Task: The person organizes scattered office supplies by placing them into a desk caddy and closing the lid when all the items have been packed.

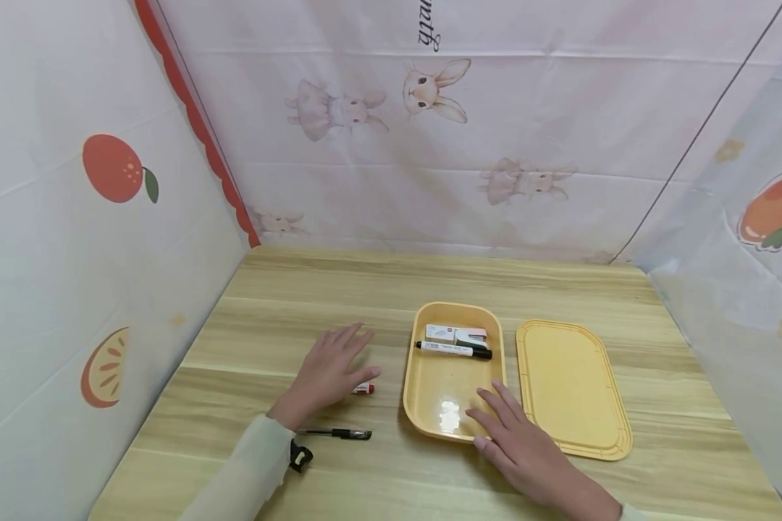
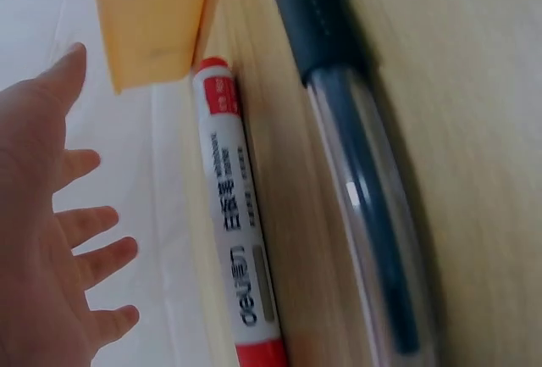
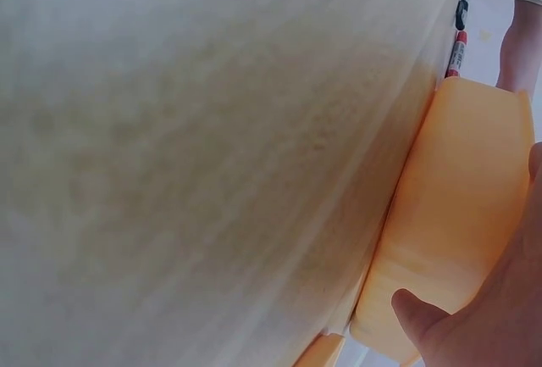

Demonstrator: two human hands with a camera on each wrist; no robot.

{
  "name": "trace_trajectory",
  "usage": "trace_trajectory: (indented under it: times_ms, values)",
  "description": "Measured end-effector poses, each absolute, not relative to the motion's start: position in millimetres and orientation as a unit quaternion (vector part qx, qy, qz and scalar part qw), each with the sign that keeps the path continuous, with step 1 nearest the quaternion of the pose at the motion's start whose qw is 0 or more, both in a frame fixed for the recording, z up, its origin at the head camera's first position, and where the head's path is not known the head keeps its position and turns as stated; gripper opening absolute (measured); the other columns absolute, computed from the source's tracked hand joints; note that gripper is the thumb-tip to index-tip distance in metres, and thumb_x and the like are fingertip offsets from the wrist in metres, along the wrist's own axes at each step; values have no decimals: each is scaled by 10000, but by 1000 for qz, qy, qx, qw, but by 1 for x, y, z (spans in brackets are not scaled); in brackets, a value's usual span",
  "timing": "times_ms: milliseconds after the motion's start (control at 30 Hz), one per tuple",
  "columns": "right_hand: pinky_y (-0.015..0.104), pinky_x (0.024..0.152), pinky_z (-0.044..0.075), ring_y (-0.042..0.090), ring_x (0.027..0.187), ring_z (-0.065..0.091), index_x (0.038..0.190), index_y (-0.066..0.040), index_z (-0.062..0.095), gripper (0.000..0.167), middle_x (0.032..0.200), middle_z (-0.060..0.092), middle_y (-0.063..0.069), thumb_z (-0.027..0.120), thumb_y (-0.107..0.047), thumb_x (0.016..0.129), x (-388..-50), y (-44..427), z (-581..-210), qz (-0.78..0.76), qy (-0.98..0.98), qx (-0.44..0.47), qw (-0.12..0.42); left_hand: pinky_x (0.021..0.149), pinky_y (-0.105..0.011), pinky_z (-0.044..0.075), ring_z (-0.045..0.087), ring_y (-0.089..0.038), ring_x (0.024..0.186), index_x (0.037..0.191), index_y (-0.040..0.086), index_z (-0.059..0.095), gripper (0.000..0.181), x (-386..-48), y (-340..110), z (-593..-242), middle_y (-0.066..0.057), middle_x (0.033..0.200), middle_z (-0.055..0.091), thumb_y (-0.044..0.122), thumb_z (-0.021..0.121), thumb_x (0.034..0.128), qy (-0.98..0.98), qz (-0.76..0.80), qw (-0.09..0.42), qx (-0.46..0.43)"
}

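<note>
My left hand (image 1: 326, 373) is over the table with fingers spread, holding nothing. Partly hidden under it lies a red-capped whiteboard marker (image 2: 233, 214), white-barrelled with red ends. A black-capped clear pen (image 1: 352, 434) lies nearer to me, beside that wrist. My right hand (image 1: 521, 445) is at the near right corner of a yellow plastic box (image 1: 430, 394), fingers extended over its rim; whether they touch it I cannot tell. Inside the box, toward its far end, are a black-capped marker (image 1: 452, 349), a small white carton (image 1: 439, 332) and what looks like a small stapler (image 1: 474, 339).
Right of the box, a flat yellow lid (image 1: 573, 383) lies on the wood-grain table (image 1: 339, 289). Printed cloth walls (image 1: 378, 202) stand at the back and both sides. A black strap with a yellow tag (image 1: 300, 457) is on my left wrist.
</note>
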State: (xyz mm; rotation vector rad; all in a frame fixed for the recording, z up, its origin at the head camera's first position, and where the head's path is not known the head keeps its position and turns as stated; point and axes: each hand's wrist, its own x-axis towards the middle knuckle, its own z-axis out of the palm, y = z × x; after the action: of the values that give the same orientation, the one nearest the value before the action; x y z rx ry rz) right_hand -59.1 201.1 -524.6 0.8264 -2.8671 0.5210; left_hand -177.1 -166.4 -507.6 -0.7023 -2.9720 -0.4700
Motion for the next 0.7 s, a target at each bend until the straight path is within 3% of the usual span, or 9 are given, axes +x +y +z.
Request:
trace_trajectory:
  times_ms: [433, 700]
  values:
    - [506, 1033, 494, 304, 1554, 137, 1441, -251, 532, 406, 1630, 336, 59, 494, -385, 1060, -58, 201, -522, 171, -946, 269, 55, 1196, -638, 187, 426, -343, 1430, 1491, 201, 506, 640, -171, -191, -514, -113, 1567, 443, 540, 618, 960, -966, -152, 43, -203]
    - [504, 1006, 512, 305, 1549, 157, 1424, -254, 549, 392, 1614, 364, 67, 510, -380, 1054, -58, 200, -521, 177, -944, 274, 60, 1167, -646, 253, 569, -303, 1293, 1375, 201, 626, 489, -166, -206, -514, -57, 1398, 620, 451, 666, 957, -967, -137, 76, -200]
